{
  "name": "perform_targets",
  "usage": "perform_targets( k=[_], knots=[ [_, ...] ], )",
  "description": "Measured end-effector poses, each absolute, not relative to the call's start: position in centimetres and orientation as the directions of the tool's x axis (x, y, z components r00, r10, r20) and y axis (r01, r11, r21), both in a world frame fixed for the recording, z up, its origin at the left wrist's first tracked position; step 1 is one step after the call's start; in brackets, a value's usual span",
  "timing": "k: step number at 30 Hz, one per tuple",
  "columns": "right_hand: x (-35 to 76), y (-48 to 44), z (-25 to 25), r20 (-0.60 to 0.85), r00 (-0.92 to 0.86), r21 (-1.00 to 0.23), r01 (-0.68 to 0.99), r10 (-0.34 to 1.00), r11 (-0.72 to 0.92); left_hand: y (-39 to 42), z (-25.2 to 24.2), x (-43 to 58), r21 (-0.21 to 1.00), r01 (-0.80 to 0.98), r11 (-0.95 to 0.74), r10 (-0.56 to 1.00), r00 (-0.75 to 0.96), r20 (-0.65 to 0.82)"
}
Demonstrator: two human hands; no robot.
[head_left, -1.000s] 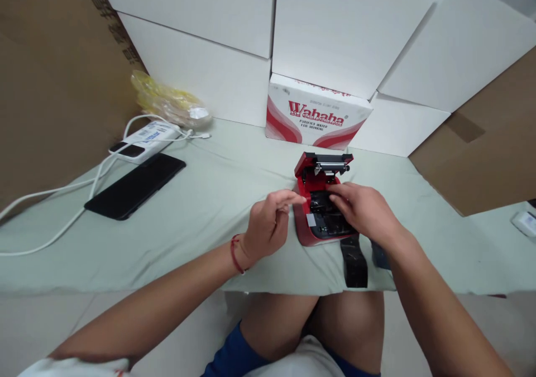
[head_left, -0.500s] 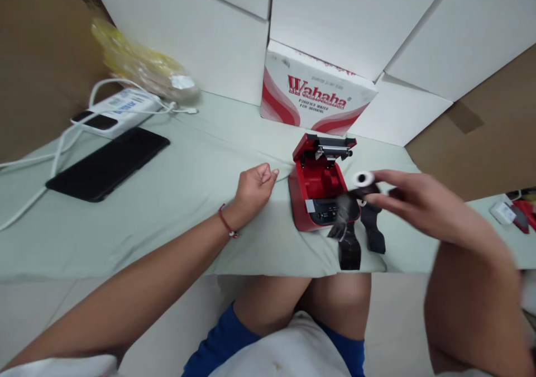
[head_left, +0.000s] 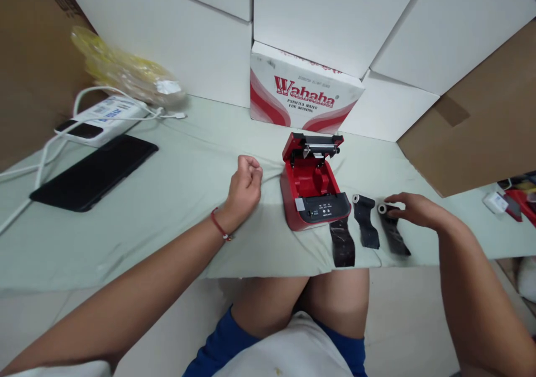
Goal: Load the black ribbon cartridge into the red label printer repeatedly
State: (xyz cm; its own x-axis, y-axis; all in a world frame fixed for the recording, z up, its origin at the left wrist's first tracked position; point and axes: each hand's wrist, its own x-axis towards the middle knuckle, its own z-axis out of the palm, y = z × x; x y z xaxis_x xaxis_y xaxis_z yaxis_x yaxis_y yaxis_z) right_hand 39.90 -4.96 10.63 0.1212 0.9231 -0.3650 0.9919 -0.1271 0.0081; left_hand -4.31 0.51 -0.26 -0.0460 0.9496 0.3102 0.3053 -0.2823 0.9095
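My right hand (head_left: 412,210) pinches the white-cored end of a roll of black film (head_left: 394,232), whose loose tail lies on the cloth. Left of it rests a second black roll (head_left: 365,220), with its tail also unrolled. A red label printer (head_left: 290,206) stands in front of me, its lid (head_left: 315,144) raised and its red bay bare inside. A black strip (head_left: 342,243) lies at the printer's front right corner. My left hand (head_left: 246,187) is closed in a loose fist left of the printer, with nothing visible in it.
Behind the printer a white and red Wahaha box (head_left: 305,92) leans on white boxes. On the left lie a black phone (head_left: 96,170), a white power strip (head_left: 104,120) with cables, and a yellow clear plastic bag (head_left: 125,67). A cardboard box (head_left: 473,125) stands at right.
My right hand has carried the roll from beside the printer rightward and down onto the cloth, past the second roll. My left hand stays closed. The view has shifted slightly.
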Motion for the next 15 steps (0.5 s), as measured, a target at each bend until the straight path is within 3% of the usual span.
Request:
perform_targets(
  k=[6,10,15],
  knots=[
    [36.8,-3.7,8.7,-0.256,0.003,-0.058,0.998,0.967,-0.018,0.7,-0.4,-4.3,0.835,0.350,-0.426,0.899,0.061,0.433],
    [34.4,-3.9,8.4,-0.266,-0.088,-0.090,0.994,0.960,0.066,0.6,-0.2,-4.4,0.841,0.338,-0.423,0.906,0.145,0.397],
    [33.5,-6.3,11.9,-0.236,-0.124,-0.067,0.992,0.964,0.111,0.5,-0.1,-4.4,0.851,0.320,-0.416,0.909,0.176,0.378]
  ],
)
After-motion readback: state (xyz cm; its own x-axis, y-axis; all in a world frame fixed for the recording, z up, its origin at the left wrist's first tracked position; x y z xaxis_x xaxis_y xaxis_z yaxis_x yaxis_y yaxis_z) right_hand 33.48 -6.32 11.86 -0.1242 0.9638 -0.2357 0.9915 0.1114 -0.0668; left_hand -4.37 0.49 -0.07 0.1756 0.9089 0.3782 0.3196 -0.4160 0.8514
